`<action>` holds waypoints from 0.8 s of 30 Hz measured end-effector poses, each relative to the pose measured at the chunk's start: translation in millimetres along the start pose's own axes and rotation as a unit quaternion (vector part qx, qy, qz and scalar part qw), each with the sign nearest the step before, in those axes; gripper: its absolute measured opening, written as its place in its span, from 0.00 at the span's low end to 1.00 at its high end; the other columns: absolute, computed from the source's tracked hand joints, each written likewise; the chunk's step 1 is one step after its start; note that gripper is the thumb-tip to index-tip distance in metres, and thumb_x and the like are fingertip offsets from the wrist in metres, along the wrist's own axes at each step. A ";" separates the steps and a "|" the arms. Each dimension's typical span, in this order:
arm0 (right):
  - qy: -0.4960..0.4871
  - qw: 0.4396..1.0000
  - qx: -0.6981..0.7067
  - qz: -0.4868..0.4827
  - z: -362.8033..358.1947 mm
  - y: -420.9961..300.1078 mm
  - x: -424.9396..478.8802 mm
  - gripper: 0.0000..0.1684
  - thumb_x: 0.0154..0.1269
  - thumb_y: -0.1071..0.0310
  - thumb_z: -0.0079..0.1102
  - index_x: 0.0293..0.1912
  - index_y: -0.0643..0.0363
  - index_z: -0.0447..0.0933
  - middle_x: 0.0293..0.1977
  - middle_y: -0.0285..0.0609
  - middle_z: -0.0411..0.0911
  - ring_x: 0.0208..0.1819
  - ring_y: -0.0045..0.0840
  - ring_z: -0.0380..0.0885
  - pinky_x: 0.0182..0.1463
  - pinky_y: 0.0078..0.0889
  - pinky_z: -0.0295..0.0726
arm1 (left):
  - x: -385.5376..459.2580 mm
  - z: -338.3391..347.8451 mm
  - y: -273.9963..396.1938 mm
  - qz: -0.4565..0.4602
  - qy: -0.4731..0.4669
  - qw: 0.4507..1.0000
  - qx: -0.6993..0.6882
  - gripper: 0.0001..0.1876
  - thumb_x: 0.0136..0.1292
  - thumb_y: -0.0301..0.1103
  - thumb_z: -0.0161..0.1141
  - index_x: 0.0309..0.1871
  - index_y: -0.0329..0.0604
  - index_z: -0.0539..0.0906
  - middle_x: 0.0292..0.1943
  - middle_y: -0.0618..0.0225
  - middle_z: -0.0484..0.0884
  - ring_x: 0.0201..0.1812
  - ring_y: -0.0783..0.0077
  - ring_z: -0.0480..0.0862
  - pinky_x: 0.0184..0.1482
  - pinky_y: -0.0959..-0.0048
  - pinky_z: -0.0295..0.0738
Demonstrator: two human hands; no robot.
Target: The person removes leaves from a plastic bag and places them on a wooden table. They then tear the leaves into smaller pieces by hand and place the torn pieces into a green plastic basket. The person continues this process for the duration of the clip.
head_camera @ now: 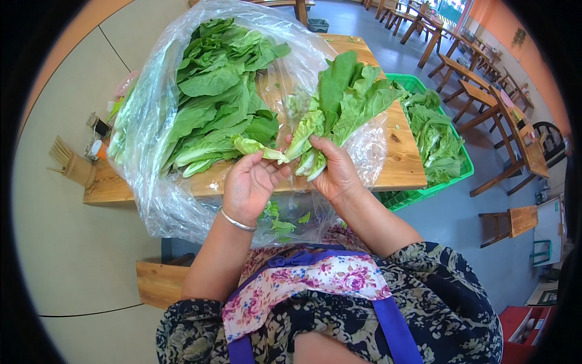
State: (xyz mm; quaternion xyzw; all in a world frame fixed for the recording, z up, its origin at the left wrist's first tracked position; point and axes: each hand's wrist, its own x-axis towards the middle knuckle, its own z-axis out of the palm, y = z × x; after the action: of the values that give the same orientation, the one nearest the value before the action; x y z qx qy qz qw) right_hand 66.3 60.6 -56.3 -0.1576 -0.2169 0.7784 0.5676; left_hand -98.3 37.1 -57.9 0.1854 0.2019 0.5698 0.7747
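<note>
My right hand [335, 169] grips a bunch of long green lettuce-like leaves [348, 98] by their pale stems. My left hand [249, 187] pinches a small yellowish leaf [254, 146] between thumb and fingers. That leaf's pale base meets the stem end of a light green leaf in front of the right hand; whether they are still joined, I cannot tell. Both hands are above the front edge of a wooden table [400, 166]. To their left, a large clear plastic bag [157, 200] lies open around a heap of leafy greens [218, 98].
A green plastic crate [468, 168] with loose leaves [432, 136] stands right of the table. At the table's left end are a holder of chopsticks [77, 170] and condiment jars [97, 125]. Leaf scraps [282, 223] lie in the bag's near part. Wooden benches [477, 95] stand beyond.
</note>
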 end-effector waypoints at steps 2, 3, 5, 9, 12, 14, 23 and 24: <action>-0.009 1.000 -0.028 0.002 3.5 -0.5 -2.1 0.22 0.62 0.72 0.49 0.54 0.70 0.62 0.48 0.57 0.72 0.47 0.39 0.76 0.49 0.41 0.79 | -4.3 4.1 -1.5 -0.014 -0.001 0.996 0.093 0.13 0.64 0.27 0.49 0.51 0.34 0.70 0.45 0.54 0.78 0.40 0.65 0.81 0.38 0.73 0.79; -0.012 0.999 -0.050 0.005 5.8 -0.9 -3.0 0.21 0.62 0.72 0.50 0.54 0.69 0.63 0.47 0.55 0.73 0.47 0.37 0.76 0.49 0.39 0.79 | -6.6 5.9 -2.7 -0.019 0.004 0.984 0.177 0.13 0.63 0.27 0.50 0.50 0.34 0.70 0.43 0.55 0.79 0.37 0.67 0.81 0.34 0.75 0.78; 0.007 0.995 -0.101 -0.008 10.1 -0.8 -5.5 0.21 0.61 0.73 0.52 0.54 0.68 0.64 0.46 0.51 0.74 0.45 0.34 0.76 0.48 0.37 0.79 | -10.2 8.4 -5.6 -0.010 0.008 0.965 0.261 0.12 0.62 0.27 0.53 0.48 0.35 0.70 0.40 0.57 0.79 0.32 0.70 0.82 0.27 0.80 0.77; 0.034 0.981 -0.181 -0.065 17.3 1.2 -9.8 0.18 0.59 0.75 0.55 0.50 0.65 0.68 0.40 0.43 0.75 0.38 0.27 0.77 0.38 0.28 0.80 | -12.3 7.0 -9.5 0.013 0.018 0.965 0.260 0.10 0.60 0.24 0.54 0.45 0.36 0.72 0.35 0.60 0.80 0.27 0.74 0.80 0.23 0.82 0.74; 0.020 0.980 -0.193 -0.052 19.4 -0.9 -10.4 0.15 0.59 0.75 0.55 0.48 0.64 0.70 0.38 0.42 0.76 0.35 0.25 0.78 0.34 0.26 0.80 | -11.6 2.1 -8.4 0.005 0.020 0.972 0.232 0.08 0.59 0.23 0.54 0.43 0.35 0.73 0.34 0.59 0.80 0.25 0.76 0.79 0.22 0.83 0.72; 0.016 0.982 -0.184 -0.029 19.0 -2.2 -10.2 0.15 0.59 0.76 0.55 0.47 0.64 0.70 0.39 0.42 0.76 0.35 0.25 0.78 0.34 0.26 0.80 | -11.1 -1.2 -6.6 0.006 0.015 0.980 0.201 0.07 0.59 0.23 0.53 0.41 0.35 0.73 0.33 0.57 0.80 0.24 0.77 0.77 0.21 0.84 0.70; 0.045 0.999 -0.024 0.016 17.4 11.1 -7.7 0.17 0.61 0.75 0.52 0.50 0.65 0.67 0.37 0.43 0.76 0.34 0.28 0.78 0.36 0.30 0.81 | -12.1 -1.0 -0.9 -0.010 -0.038 0.998 0.052 0.07 0.57 0.22 0.51 0.40 0.34 0.73 0.35 0.48 0.79 0.17 0.83 0.65 0.16 0.90 0.62; 0.049 0.998 -0.001 0.034 17.9 12.5 -7.9 0.16 0.61 0.75 0.52 0.49 0.65 0.67 0.37 0.43 0.76 0.34 0.28 0.78 0.36 0.30 0.81 | -11.8 0.1 -0.5 -0.009 -0.044 0.998 0.033 0.07 0.57 0.22 0.51 0.40 0.34 0.73 0.35 0.47 0.78 0.17 0.83 0.64 0.15 0.90 0.62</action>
State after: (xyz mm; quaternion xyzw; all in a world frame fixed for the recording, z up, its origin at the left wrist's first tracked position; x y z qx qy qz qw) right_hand 49.7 47.1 -47.5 -0.2034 -0.1845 0.7886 0.5502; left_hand -101.0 25.6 -56.9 0.2336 0.1876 0.5468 0.7818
